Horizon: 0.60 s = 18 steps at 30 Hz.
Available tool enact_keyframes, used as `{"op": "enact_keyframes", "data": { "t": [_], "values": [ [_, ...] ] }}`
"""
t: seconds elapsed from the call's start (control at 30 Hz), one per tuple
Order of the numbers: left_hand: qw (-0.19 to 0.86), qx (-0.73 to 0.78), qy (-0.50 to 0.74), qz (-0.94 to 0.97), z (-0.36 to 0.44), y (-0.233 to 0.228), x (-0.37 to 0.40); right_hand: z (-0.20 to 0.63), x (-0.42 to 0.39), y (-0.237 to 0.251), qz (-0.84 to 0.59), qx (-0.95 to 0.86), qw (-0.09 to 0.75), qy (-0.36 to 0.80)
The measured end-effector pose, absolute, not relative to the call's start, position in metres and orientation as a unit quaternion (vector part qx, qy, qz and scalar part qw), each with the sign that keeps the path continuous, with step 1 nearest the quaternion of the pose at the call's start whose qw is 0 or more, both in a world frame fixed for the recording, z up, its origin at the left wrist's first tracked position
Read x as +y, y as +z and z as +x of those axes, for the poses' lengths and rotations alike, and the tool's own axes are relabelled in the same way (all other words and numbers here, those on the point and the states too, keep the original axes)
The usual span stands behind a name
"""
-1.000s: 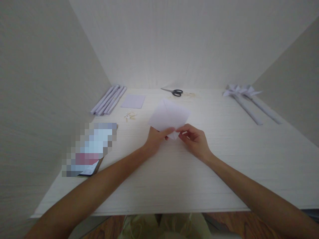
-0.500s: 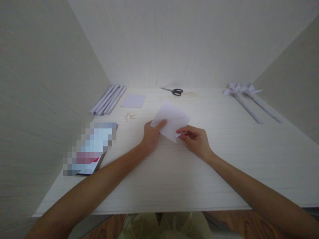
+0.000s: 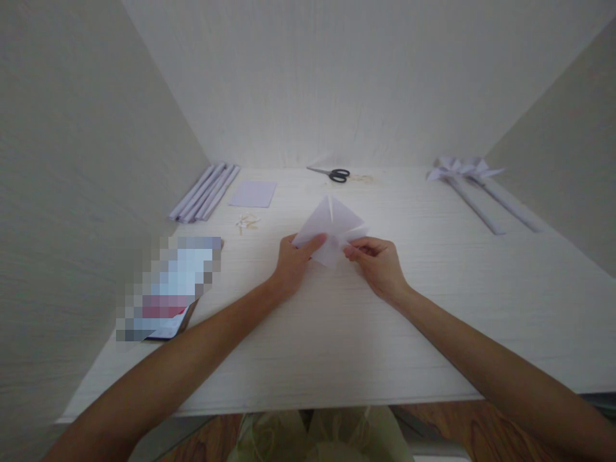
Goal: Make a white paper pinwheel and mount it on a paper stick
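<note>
Between my two hands, above the middle of the table, is a pale lilac square of paper (image 3: 326,221) with slits running in from its corners. My left hand (image 3: 297,260) pinches the paper's left side, thumb on top and the fingers underneath. At the right side, my right hand (image 3: 378,260) grips a cut corner of the same paper between thumb and fingertips. The tips of the right fingers partly cover that corner.
Scissors with black handles (image 3: 338,175) lie at the back. Rolled paper sticks (image 3: 205,192), a lilac paper stack (image 3: 253,194), small pale pieces (image 3: 247,222) and a blurred phone (image 3: 180,282) are on the left. Two paper pinwheels on sticks (image 3: 474,202) lie at right.
The paper has tilted and its slits at the far and right corners now show open. My right hand has shifted slightly up with the corner. The view has moved a little.
</note>
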<state>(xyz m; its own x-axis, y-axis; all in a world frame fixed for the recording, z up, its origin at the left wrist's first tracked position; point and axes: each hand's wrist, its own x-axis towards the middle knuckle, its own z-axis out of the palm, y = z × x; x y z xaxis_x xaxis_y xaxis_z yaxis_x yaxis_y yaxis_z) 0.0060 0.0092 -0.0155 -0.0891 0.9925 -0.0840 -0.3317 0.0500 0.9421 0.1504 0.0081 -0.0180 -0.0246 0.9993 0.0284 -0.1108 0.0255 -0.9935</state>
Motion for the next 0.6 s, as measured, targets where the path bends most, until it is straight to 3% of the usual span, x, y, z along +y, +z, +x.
{"op": "enact_keyframes", "data": {
  "t": [0.23,0.6],
  "values": [
    [0.55,0.471,0.579,0.374,0.0075,-0.0157,0.0083,0.1484,0.0063,-0.0147,-0.451,-0.488,0.512,0.545],
    [0.565,0.464,0.567,0.379,0.0108,-0.0156,0.0043,0.1505,0.008,-0.0207,-0.491,-0.524,0.502,0.483]
  ]
}}
